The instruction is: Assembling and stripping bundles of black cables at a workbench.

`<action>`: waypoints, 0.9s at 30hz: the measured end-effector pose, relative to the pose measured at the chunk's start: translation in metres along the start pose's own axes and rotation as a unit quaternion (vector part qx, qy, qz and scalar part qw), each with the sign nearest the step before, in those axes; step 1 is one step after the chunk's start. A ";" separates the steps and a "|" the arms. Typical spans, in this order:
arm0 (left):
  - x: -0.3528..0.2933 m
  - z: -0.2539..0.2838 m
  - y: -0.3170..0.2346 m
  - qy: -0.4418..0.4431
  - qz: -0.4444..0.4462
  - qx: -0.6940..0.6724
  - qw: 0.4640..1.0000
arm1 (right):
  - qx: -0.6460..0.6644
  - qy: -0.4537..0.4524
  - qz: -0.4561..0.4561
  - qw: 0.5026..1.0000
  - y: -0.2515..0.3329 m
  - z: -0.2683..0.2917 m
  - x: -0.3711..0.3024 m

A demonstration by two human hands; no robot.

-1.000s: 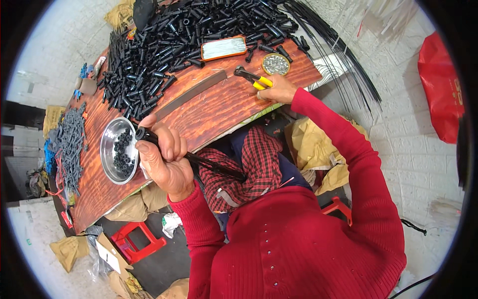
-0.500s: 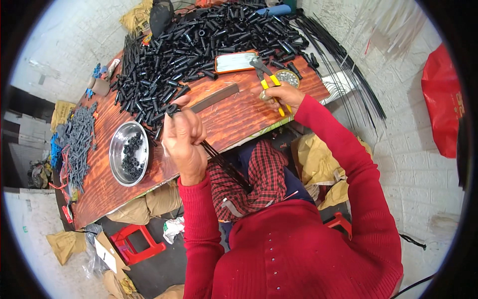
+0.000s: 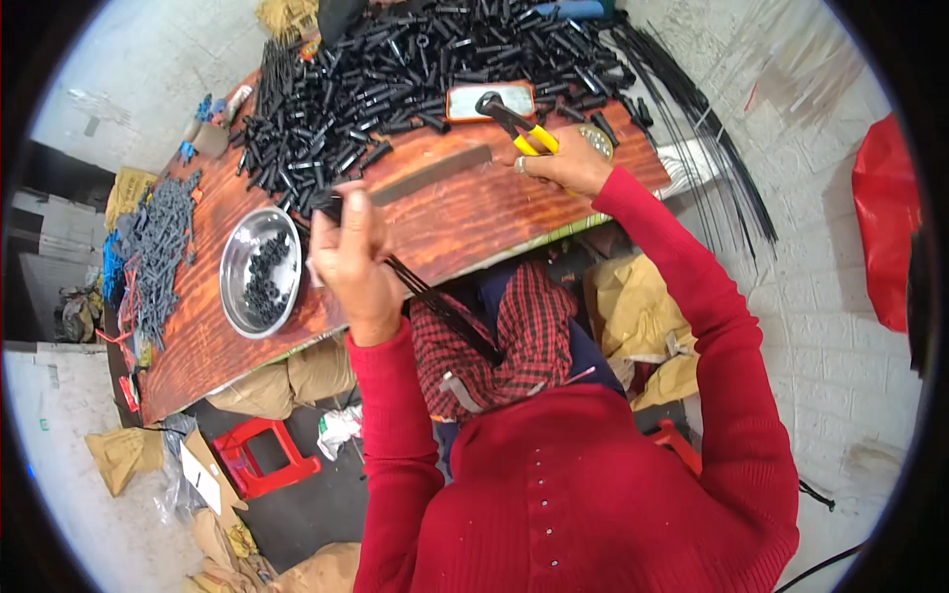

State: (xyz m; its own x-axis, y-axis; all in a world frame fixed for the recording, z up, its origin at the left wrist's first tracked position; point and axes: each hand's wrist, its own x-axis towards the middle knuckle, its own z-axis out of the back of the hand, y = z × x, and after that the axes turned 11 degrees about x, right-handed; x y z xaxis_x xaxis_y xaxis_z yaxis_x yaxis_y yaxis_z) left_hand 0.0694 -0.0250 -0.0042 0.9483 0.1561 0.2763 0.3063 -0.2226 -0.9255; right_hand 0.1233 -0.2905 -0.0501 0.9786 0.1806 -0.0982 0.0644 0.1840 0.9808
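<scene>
My left hand (image 3: 358,267) is closed around a bundle of thin black cords (image 3: 450,321) that trails down to my lap. A small dark piece (image 3: 327,204) shows at its fingertips, blurred. My right hand (image 3: 573,163) grips yellow-handled pliers (image 3: 535,139), their dark jaws pointing up and left, over the edge of a shallow orange-rimmed tray (image 3: 465,102). Close to that hand stands a round dish of small shiny bits (image 3: 597,143). Left of my left hand sits a metal bowl (image 3: 229,287) holding small black parts (image 3: 265,282).
A large heap of black tubes (image 3: 346,109) covers the far side of the wooden table (image 3: 474,222). A dark flat bar (image 3: 435,173) lies between my hands. Grey parts (image 3: 163,257) are piled at left. Long black rods (image 3: 692,119) overhang the right edge. A red stool (image 3: 262,484) stands below.
The pliers have swung so their jaws lean further left, and my right hand has shifted slightly. My left hand has tilted, with the dark piece lower left. The whole view has shifted slightly.
</scene>
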 end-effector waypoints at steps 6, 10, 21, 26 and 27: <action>-0.014 0.028 -0.014 0.005 -0.016 -0.055 0.998 | -0.234 -0.064 0.051 0.969 -0.049 0.008 -0.028; -0.024 0.035 -0.019 0.009 -0.027 -0.063 0.998 | -0.308 -0.082 0.116 0.941 -0.056 -0.002 -0.045; -0.030 0.040 -0.019 0.006 -0.044 -0.071 0.996 | -0.370 -0.084 0.210 0.901 -0.062 -0.018 -0.050; -0.028 0.038 -0.017 0.006 -0.048 -0.074 0.996 | -0.382 -0.076 0.205 0.898 -0.062 -0.018 -0.048; -0.028 0.038 -0.017 0.004 -0.046 -0.073 0.996 | -0.379 -0.075 0.207 0.899 -0.063 -0.018 -0.048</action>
State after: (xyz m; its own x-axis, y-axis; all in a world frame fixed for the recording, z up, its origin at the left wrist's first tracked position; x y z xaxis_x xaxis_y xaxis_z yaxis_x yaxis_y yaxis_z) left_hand 0.0345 0.0107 -0.0063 0.9159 0.1746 0.3614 0.4007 -0.3461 -0.8483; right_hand 0.0691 -0.2932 -0.1100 0.9071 0.2631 0.3286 -0.4072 0.7462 0.5267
